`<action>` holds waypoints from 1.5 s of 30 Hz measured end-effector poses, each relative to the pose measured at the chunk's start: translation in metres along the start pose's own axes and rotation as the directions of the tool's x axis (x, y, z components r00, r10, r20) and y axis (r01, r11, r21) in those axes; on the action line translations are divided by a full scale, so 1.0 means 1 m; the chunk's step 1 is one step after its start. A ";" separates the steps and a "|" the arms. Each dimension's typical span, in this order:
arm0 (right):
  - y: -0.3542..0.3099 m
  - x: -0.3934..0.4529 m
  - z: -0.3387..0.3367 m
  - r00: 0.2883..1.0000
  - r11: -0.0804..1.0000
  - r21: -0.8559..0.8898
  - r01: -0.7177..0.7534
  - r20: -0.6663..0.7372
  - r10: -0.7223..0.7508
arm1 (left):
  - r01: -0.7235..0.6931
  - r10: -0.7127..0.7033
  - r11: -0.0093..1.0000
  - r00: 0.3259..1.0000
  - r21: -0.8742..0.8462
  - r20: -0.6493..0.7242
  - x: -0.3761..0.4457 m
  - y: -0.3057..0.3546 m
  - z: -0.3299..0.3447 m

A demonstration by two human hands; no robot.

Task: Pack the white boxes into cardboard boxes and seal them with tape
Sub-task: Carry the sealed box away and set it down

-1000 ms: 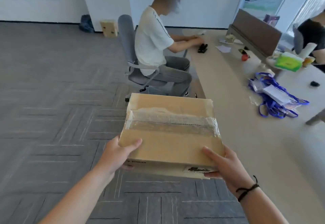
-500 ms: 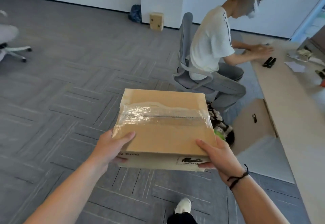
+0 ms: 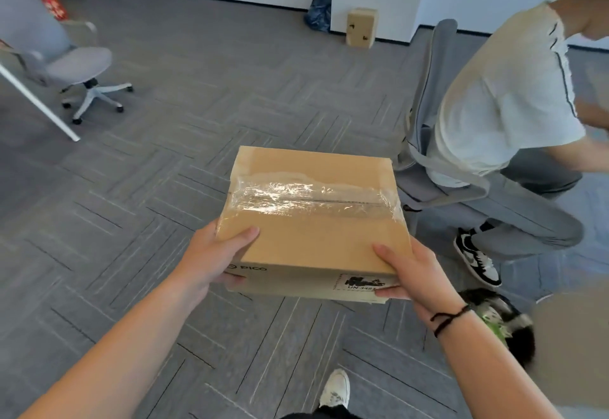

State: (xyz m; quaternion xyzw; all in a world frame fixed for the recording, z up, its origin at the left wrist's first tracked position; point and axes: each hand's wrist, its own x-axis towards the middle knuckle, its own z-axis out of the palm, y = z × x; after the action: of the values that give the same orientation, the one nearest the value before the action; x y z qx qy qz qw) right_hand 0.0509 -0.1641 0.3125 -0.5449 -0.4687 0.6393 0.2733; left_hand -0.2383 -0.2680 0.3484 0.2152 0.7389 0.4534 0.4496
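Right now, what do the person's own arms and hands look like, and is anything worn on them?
Both forearms are bare, with no sleeves in view. The left hand wears nothing: no glove, ring or watch shows. The right hand is also ungloved, and a thin black cord bracelet is looped around its wrist. The fingers carry no visible rings or markings.

Cardboard box (image 3: 316, 221) closed, level, held above floor; clear tape (image 3: 313, 199) (wrinkled) across top seam.

Bare forearms; black cord bracelet (image 3: 449, 317) on the right wrist (looped twice); white sneaker (image 3: 335, 389).
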 end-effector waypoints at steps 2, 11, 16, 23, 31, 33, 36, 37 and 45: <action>-0.030 0.042 0.000 0.999 1.000 -0.013 0.023 0.029 -0.022 | -0.009 0.008 1.000 1.000 -0.019 -0.017 0.033 0.026 0.006; -0.111 0.200 0.023 0.996 0.996 -0.068 0.051 0.075 -0.046 | -0.021 0.019 0.998 0.999 -0.054 -0.032 0.188 0.098 0.014; -0.155 0.304 0.048 0.999 0.994 -0.103 0.037 0.039 -0.033 | -0.026 0.027 0.998 1.000 -0.064 0.012 0.308 0.142 0.015; -0.242 0.426 0.076 0.998 0.994 -0.101 0.029 -0.049 -0.034 | -0.033 0.043 0.997 0.988 -0.072 0.151 0.460 0.239 0.016; -0.306 0.565 0.089 0.990 0.999 -0.042 0.013 -0.141 -0.019 | -0.031 0.033 0.999 0.979 -0.016 0.200 0.617 0.328 0.045; -0.317 0.610 0.087 0.989 1.000 -0.028 0.011 -0.145 -0.015 | -0.025 0.026 1.000 0.979 -0.005 0.203 0.659 0.347 0.059; -0.336 0.680 0.079 0.990 1.000 -0.008 0.002 -0.144 -0.003 | -0.022 0.016 0.999 0.982 0.033 0.186 0.719 0.378 0.083; -0.344 0.703 0.076 0.989 1.000 0.011 -0.004 -0.148 0.005 | -0.020 0.013 0.999 0.983 0.039 0.183 0.739 0.390 0.091; -0.431 0.868 0.052 0.991 0.999 0.042 -0.010 -0.134 0.016 | -0.008 0.002 0.999 0.987 0.042 0.160 0.877 0.491 0.147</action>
State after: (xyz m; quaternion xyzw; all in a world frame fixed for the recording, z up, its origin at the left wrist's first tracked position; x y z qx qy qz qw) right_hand -0.2907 0.7440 0.3154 -0.5840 -0.4324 0.6124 0.3113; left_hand -0.5976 0.6823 0.3341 0.2622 0.7095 0.4200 0.5015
